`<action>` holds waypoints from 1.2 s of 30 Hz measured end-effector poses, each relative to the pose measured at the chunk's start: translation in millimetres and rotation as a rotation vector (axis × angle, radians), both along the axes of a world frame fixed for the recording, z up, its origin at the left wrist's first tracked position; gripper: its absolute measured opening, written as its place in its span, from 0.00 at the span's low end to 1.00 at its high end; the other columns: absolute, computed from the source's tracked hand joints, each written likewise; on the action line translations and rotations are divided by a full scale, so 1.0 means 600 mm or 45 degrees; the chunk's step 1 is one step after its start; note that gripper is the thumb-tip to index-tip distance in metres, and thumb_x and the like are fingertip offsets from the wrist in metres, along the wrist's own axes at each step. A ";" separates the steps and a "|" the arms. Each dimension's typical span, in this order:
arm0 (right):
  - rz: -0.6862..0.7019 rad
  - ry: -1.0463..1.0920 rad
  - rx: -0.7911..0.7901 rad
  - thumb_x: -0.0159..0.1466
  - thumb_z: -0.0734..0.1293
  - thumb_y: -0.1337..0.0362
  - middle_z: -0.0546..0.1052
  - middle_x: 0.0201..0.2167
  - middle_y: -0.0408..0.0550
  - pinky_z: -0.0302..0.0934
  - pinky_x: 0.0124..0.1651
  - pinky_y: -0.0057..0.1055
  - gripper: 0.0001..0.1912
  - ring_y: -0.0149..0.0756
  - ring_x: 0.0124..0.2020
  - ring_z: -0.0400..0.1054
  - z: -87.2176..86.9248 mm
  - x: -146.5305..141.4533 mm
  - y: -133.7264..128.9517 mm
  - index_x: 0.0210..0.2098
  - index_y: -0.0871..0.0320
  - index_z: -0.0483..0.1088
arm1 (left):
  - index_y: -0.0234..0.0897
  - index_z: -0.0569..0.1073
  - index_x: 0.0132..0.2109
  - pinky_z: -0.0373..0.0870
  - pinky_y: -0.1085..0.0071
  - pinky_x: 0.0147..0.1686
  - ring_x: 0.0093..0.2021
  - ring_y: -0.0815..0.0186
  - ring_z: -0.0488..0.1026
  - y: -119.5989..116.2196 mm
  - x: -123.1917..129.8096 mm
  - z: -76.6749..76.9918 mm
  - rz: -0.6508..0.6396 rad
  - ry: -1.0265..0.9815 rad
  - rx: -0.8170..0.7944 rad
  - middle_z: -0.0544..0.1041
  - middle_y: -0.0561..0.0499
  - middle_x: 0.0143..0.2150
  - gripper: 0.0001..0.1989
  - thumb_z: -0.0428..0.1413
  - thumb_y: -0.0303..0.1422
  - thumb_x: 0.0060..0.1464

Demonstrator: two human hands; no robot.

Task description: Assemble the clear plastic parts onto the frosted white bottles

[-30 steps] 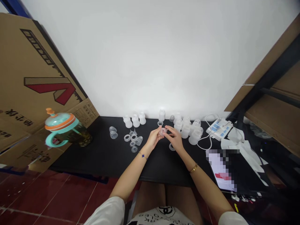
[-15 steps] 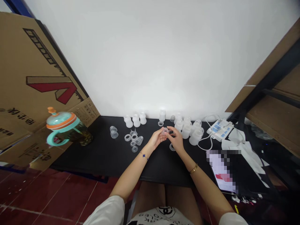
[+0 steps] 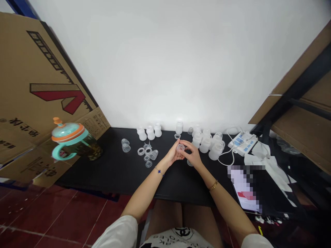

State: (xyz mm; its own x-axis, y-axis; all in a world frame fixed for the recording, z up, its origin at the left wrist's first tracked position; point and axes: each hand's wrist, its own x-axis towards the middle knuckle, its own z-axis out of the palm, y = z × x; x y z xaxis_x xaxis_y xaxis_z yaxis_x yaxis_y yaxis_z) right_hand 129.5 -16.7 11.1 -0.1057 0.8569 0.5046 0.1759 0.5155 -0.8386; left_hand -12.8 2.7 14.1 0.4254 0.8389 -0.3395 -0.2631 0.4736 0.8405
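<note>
Above the black table, my left hand (image 3: 173,154) and my right hand (image 3: 192,153) meet with their fingers closed around a small clear round baby bottle part (image 3: 180,147). The fingers partly cover it, so its exact shape is hard to make out. Just beyond the hands, a white ring (image 3: 177,136) lies in front of a small white baby bottle (image 3: 179,127). Another clear disc (image 3: 190,162) lies partly hidden under my right hand. To the left are loose rings (image 3: 141,151), clear discs (image 3: 148,164), a clear cap (image 3: 154,155) and pointed nipples (image 3: 149,145).
Three open bottles (image 3: 150,133) stand by the wall; several capped bottles (image 3: 206,144) cluster right of my hands. Two clear caps (image 3: 126,147) lie left. A large jug (image 3: 89,146), a power strip (image 3: 244,143) with cords, tissues (image 3: 269,165) and a phone (image 3: 243,189) flank the work area.
The clear round part has shifted slightly left and toward me, turning to face upward more. My right fingers have moved in closer around it, with the right hand covering more of the disc below.
</note>
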 end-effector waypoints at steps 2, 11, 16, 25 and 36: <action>-0.012 -0.008 0.042 0.61 0.72 0.56 0.78 0.54 0.50 0.70 0.47 0.39 0.13 0.46 0.54 0.72 0.002 -0.001 -0.002 0.45 0.49 0.80 | 0.36 0.71 0.30 0.67 0.72 0.29 0.22 0.68 0.69 0.000 0.000 -0.002 -0.030 0.011 -0.010 0.68 0.54 0.19 0.35 0.47 0.67 0.55; -0.122 0.003 0.012 0.59 0.74 0.54 0.77 0.43 0.49 0.70 0.44 0.39 0.09 0.43 0.44 0.73 0.005 0.000 -0.003 0.33 0.52 0.78 | 0.39 0.67 0.27 0.67 0.71 0.30 0.21 0.67 0.69 0.000 0.002 -0.007 -0.124 0.001 0.005 0.59 0.58 0.15 0.34 0.46 0.67 0.54; -0.119 0.027 -0.007 0.59 0.73 0.55 0.76 0.48 0.51 0.72 0.41 0.35 0.18 0.44 0.49 0.72 0.005 -0.005 -0.004 0.49 0.51 0.76 | 0.37 0.70 0.30 0.67 0.72 0.29 0.21 0.69 0.69 0.004 0.001 -0.008 -0.010 -0.010 -0.003 0.67 0.55 0.19 0.32 0.48 0.64 0.57; -0.268 0.053 0.049 0.62 0.71 0.54 0.74 0.44 0.50 0.73 0.38 0.36 0.09 0.41 0.42 0.72 0.000 0.002 0.003 0.36 0.52 0.78 | 0.33 0.74 0.35 0.67 0.73 0.29 0.24 0.69 0.72 0.007 -0.005 0.002 0.054 -0.147 -0.006 0.73 0.53 0.23 0.26 0.58 0.56 0.53; -0.180 -0.037 0.093 0.62 0.71 0.57 0.72 0.55 0.52 0.73 0.42 0.38 0.14 0.44 0.51 0.71 0.004 -0.002 -0.003 0.48 0.50 0.76 | 0.36 0.72 0.31 0.68 0.72 0.29 0.21 0.68 0.71 0.006 -0.003 -0.004 0.024 -0.089 -0.016 0.70 0.54 0.19 0.30 0.53 0.62 0.55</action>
